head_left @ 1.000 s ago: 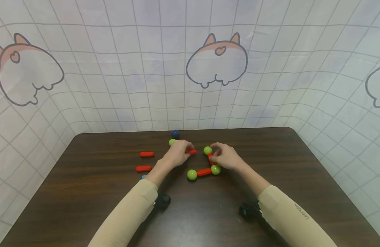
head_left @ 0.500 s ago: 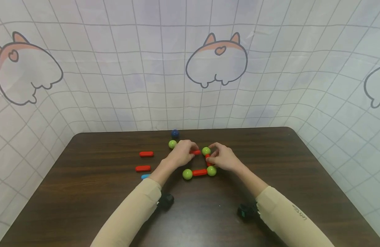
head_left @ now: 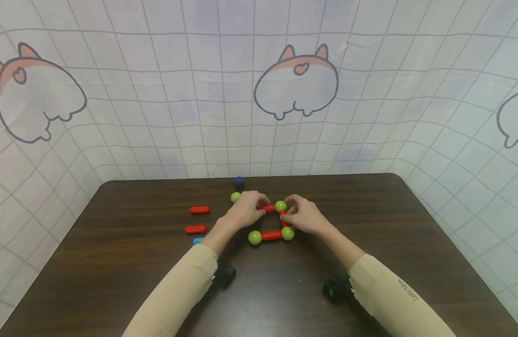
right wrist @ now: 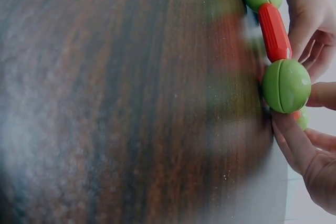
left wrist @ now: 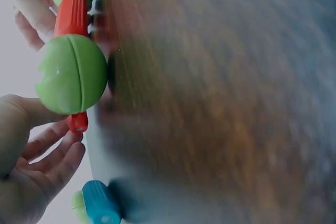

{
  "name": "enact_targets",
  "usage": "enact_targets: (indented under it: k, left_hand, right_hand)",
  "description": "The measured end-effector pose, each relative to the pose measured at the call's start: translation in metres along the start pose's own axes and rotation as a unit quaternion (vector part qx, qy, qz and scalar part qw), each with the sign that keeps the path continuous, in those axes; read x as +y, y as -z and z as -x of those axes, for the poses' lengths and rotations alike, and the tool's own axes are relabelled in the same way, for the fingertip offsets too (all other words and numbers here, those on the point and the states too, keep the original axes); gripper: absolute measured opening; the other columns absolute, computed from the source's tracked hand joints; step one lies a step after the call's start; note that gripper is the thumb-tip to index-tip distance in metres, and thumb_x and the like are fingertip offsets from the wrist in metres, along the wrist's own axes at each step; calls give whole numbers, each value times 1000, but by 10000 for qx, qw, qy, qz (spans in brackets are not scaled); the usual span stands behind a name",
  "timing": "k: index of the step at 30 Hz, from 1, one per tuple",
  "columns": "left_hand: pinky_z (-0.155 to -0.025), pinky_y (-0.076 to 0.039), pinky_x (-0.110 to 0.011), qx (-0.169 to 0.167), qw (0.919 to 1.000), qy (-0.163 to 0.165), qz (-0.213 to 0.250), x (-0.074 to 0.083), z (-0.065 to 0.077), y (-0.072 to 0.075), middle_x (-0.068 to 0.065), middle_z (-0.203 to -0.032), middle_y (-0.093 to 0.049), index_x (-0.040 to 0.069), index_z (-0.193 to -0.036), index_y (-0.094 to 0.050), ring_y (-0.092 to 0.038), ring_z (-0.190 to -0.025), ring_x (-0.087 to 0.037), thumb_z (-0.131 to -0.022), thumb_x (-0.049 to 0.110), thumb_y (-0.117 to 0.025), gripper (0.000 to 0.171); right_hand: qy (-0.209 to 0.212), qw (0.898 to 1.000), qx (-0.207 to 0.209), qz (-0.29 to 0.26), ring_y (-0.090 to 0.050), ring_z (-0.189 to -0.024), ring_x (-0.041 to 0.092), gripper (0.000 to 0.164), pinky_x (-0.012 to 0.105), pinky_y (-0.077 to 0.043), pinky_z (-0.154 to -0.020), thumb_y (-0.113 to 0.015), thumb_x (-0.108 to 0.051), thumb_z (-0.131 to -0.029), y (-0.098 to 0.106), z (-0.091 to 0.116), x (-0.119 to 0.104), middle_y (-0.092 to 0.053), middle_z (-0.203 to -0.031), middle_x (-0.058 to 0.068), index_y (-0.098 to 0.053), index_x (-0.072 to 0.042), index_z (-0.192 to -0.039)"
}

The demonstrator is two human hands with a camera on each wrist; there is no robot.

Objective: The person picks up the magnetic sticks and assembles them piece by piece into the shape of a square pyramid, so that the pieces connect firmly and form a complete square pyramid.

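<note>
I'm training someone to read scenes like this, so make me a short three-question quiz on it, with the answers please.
1. Which hand grips the red rod between the two rightmost green balls?
2. True or false: the dark blue ball lies farther away than the light blue piece.
3. How many loose red rods lie to the left of the left hand?

Key: 1. The right hand. 2. True. 3. Two.

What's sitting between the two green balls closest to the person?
A red rod spans the gap from the left green ball to the right green ball, with an end against each; the head view shows it.
</note>
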State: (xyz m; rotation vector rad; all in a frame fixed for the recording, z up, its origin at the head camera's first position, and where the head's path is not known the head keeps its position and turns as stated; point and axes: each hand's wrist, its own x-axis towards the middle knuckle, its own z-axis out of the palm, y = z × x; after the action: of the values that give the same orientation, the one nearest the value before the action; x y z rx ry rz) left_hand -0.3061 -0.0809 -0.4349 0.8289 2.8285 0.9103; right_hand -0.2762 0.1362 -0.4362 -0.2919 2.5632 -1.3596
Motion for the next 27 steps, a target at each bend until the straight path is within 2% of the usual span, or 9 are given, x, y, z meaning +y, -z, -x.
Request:
enact_targets:
  k: [5,11,13,19,27]
  left_hand:
    - [-90,-56,-40,393,9991,17,185,-4,6,8,-9,-114,-69,3,-115,-74,-66,-105,-27,-94,-1,-72,22]
    - [-89,-54,-41,1040,9939,355,84,-15,13,22,-12,-115,-64,4,-115,-74,-62,-105,-29,-93,2,-74,22]
    - [-91,-52,-44,1144,9921,497,92,-19,15,26,-15,-117,-62,3,-116,-73,-60,-108,-32,-93,3,-75,23]
    - [-98,-49,-47,1062,9902,901,143,-31,19,33,-18,-120,-61,1,-119,-71,-58,-114,-36,-93,7,-75,27]
    - [-96,-49,-47,828,9902,1113,169,-36,23,36,-18,-121,-62,2,-121,-71,-59,-113,-35,-94,10,-73,28]
  right_hand:
    - [-7,10000,-5,3,-70,-72,21,51,37,-61,-69,-73,-11,-94,1,0,1,-68,-97,12,-52,0,-139]
    - [13,10000,18,67,-70,-71,20,51,36,-60,-67,-74,-11,-94,1,0,1,-68,-96,12,-52,1,-139]
    - [10,10000,21,81,-70,-71,21,51,36,-60,-67,-74,-10,-94,1,0,1,-67,-96,12,-52,1,-139]
    - [-21,9999,-11,98,-70,-72,20,51,35,-60,-68,-73,-10,-94,1,0,1,-68,-97,12,-52,1,-139]
    - [32,9999,-31,96,-70,-72,20,54,37,-60,-69,-73,-10,-94,2,2,0,-68,-96,12,-50,-2,-143]
